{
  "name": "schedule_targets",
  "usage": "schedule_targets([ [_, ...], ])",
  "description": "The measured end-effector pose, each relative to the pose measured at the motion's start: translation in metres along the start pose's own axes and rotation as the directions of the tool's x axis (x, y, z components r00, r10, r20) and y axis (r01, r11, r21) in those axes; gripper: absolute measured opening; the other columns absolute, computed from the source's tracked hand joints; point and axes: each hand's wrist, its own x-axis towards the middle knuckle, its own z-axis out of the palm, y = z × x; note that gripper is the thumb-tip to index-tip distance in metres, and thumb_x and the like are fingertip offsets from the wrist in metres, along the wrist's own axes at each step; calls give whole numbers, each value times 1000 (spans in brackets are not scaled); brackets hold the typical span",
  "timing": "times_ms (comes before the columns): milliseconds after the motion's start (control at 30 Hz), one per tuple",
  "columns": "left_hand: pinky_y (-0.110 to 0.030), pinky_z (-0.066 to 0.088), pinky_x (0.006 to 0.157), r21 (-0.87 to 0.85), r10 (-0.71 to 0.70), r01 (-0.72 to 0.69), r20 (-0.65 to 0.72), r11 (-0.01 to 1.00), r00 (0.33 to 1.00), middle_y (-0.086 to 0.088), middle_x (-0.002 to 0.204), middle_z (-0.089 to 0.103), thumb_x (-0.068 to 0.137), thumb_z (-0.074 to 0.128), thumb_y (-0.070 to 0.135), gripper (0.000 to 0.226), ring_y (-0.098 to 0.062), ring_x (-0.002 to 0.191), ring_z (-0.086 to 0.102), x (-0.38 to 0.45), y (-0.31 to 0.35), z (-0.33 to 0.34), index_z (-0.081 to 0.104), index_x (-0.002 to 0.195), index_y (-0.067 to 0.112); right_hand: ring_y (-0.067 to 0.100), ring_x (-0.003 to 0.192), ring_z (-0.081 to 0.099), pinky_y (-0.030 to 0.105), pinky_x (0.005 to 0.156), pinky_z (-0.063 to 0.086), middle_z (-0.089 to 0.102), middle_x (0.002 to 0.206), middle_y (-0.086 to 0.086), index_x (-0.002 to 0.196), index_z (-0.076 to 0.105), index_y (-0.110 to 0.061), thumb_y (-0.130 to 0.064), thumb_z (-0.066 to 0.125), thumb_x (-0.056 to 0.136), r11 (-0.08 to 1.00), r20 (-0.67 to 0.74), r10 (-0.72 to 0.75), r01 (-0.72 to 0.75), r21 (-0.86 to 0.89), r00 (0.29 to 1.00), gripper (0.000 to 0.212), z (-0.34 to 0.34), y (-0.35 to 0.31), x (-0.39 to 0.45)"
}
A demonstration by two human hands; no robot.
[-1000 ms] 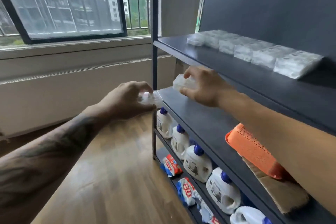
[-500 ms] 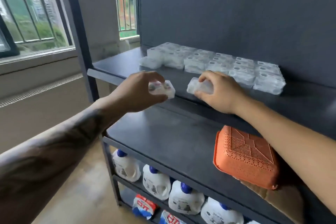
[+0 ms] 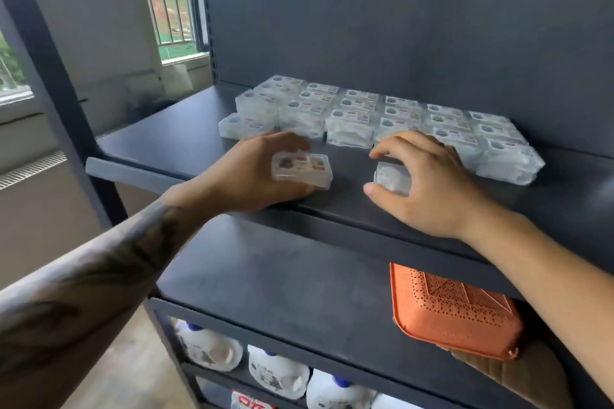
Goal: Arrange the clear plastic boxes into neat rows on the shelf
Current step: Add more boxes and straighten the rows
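Several clear plastic boxes [image 3: 352, 116] lie in rows at the back of the dark upper shelf [image 3: 172, 139]. My left hand [image 3: 246, 179] grips one clear box with a label [image 3: 302, 170] just above the shelf's front part. My right hand [image 3: 422, 183] pinches a second clear box [image 3: 392, 178] between thumb and fingers, close in front of the rows. The two held boxes are apart from each other and from the rows.
An upturned orange perforated basket [image 3: 455, 312] sits on the middle shelf [image 3: 282, 279], on brown cardboard [image 3: 518, 372]. White detergent bottles [image 3: 275, 372] stand on the lower shelf. A dark back panel [image 3: 398, 10] closes the shelf behind; a window [image 3: 169, 0] is at the left.
Both hands have risen from the middle shelf's level to the upper shelf, each carrying its box forward towards the rows. The view has turned right and closer to the shelf.
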Motion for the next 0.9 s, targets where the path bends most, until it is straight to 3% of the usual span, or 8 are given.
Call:
schedule_targets([
  [100, -18, 45, 96, -9, -14, 14, -24, 1000, 1000, 15, 126, 63, 73, 89, 49, 73, -2, 112, 58, -4, -11, -4, 61, 136, 28, 15, 116, 56, 45, 106, 42, 60, 122, -13, 116, 64, -31, -59, 58, 82, 988, -13, -138, 139, 75, 990, 44, 6, -22, 19],
  [167, -11, 44, 91, 13, -25, 26, -31, 1000, 999, 14, 123, 67, 73, 88, 51, 71, 2, 105, 60, -7, -17, -8, 63, 134, 27, 13, 121, 53, 44, 109, 40, 58, 128, -15, 124, 59, -35, -58, 64, 86, 979, 80, -187, 179, 99, 979, 44, 8, -35, 36],
  [267, -3, 40, 75, -9, -36, 35, -64, 999, 997, 15, 114, 71, 74, 88, 46, 62, 15, 88, 59, -9, -25, -14, 68, 129, 28, 12, 126, 51, 39, 110, 41, 56, 135, -18, 137, 47, -45, -66, 68, 80, 982, 289, -188, 174, 74, 939, 65, 7, -46, 64],
  [367, -10, 46, 80, -17, -37, 35, -116, 999, 993, 20, 118, 69, 70, 86, 54, 66, 6, 101, 63, -8, -34, -20, 67, 130, 34, 9, 118, 56, 36, 102, 48, 58, 128, -21, 141, 42, -49, -69, 74, 74, 981, 371, -192, 175, 80, 908, 77, 8, -52, 85],
  [500, -26, 52, 85, -70, -27, 14, -186, 997, 982, 18, 125, 66, 72, 92, 39, 64, -4, 106, 64, -4, -43, -23, 65, 130, 34, 4, 108, 59, 32, 96, 50, 61, 120, -22, 134, 52, -45, -57, 81, 75, 974, 297, -212, 176, 144, 931, 67, 14, -54, 102],
  [667, -22, 55, 84, -92, -22, -2, -252, 996, 967, 23, 130, 64, 74, 89, 40, 66, -2, 107, 65, -8, -50, -14, 62, 134, 37, -3, 105, 54, 19, 90, 47, 58, 118, -24, 127, 53, -45, -52, 82, 76, 959, 180, -234, 197, 202, 955, 59, 34, -50, 98],
  [733, -21, 56, 87, -48, -3, -10, -263, 999, 965, 24, 130, 63, 75, 87, 45, 67, 0, 109, 64, -10, -51, -10, 62, 136, 38, 0, 106, 55, 27, 90, 51, 56, 117, -23, 126, 50, -46, -52, 79, 78, 958, 165, -244, 211, 196, 956, 56, 40, -48, 93],
  [900, -38, 52, 99, 77, -17, 40, -280, 996, 960, 23, 133, 63, 78, 72, 68, 67, -1, 112, 63, -11, -52, -3, 57, 139, 42, 10, 107, 61, 38, 89, 54, 55, 123, -22, 125, 57, -41, -49, 73, 82, 955, 79, -281, 270, 118, 957, 46, 51, -49, 87],
])
